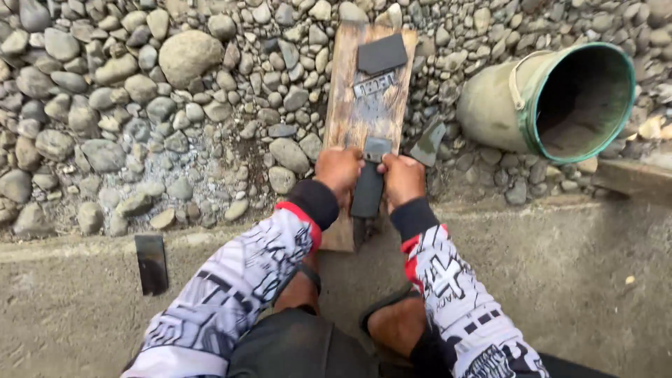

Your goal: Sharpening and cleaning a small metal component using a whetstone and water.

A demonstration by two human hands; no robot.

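The blade [369, 183], a dark flat bar, lies lengthwise on the near half of a worn wooden plank [350, 112], pressed there by the left hand [338, 170] and right hand [404, 176], both closed on its sides. A dark flat stone [381, 54] sits at the plank's far end. Right of it a green bucket [553, 101] lies tipped on rounded pebbles [140, 105], grit inside. Another flat blade [152, 263] rests on the concrete [581, 280].

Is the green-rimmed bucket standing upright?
No, the bucket lies tipped on its side on the stones, its open mouth facing the camera.
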